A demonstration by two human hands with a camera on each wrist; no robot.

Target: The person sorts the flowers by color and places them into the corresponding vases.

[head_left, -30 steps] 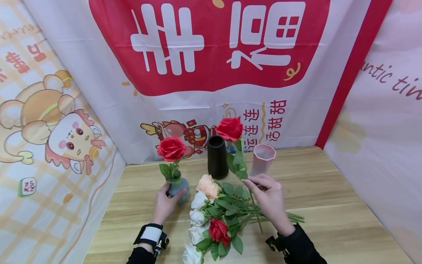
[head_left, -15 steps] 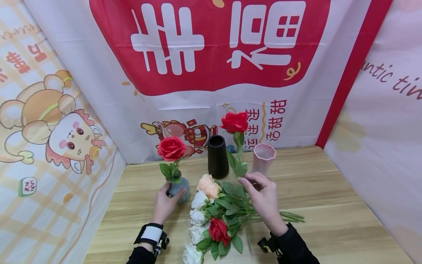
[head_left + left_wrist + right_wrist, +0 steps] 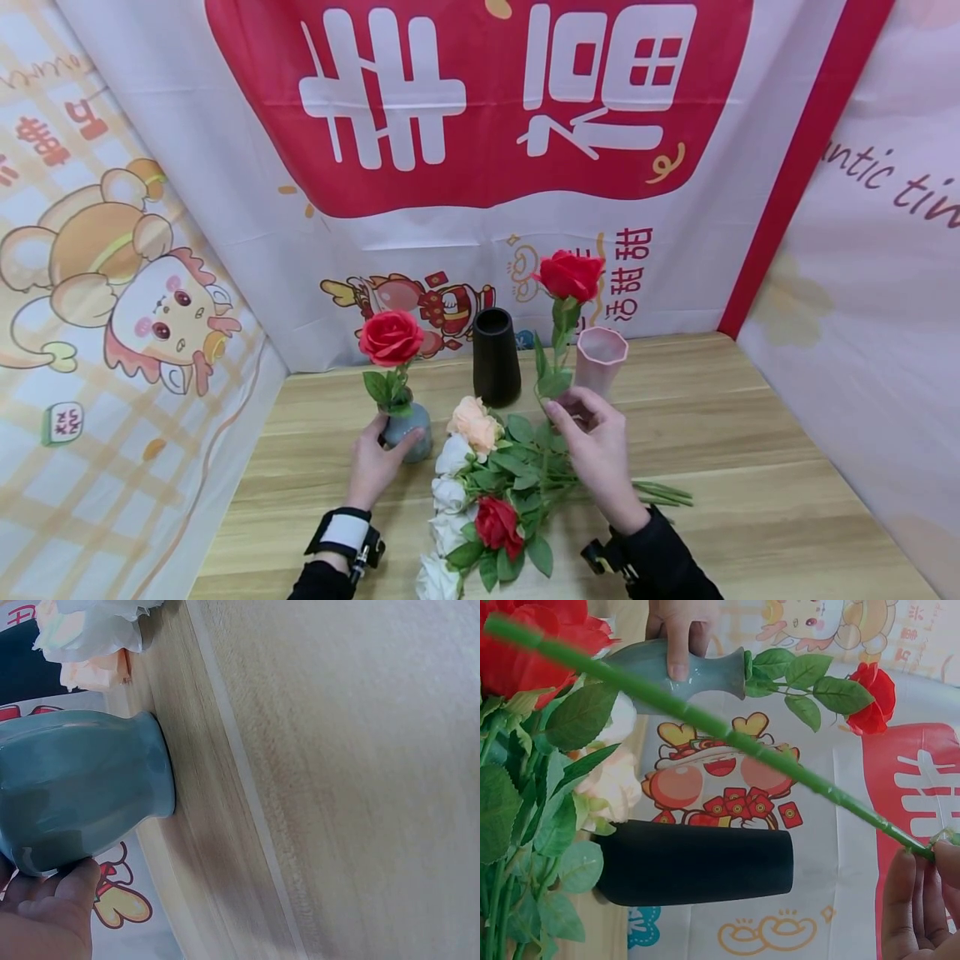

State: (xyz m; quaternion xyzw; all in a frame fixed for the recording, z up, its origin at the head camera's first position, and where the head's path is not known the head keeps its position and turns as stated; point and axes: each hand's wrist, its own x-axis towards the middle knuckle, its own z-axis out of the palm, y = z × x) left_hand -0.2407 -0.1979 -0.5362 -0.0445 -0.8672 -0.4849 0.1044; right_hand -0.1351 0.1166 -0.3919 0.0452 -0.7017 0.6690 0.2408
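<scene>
The rose [image 3: 570, 275] swings rightward, pinched in the right hand [image 3: 602, 450], stem [image 3: 731, 740] outside any vase; left hand [image 3: 375, 467] grips the blue vase [image 3: 82, 780].

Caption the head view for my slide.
Left hand grips a blue-gray vase holding one red rose; right hand holds up a second red rose over white, peach and red flowers.

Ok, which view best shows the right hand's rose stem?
The right wrist view: the green stem crosses it large and unobstructed from the right hand. The head view shows it only thinly against the lying leaves; the left wrist view doesn't show it.
</scene>
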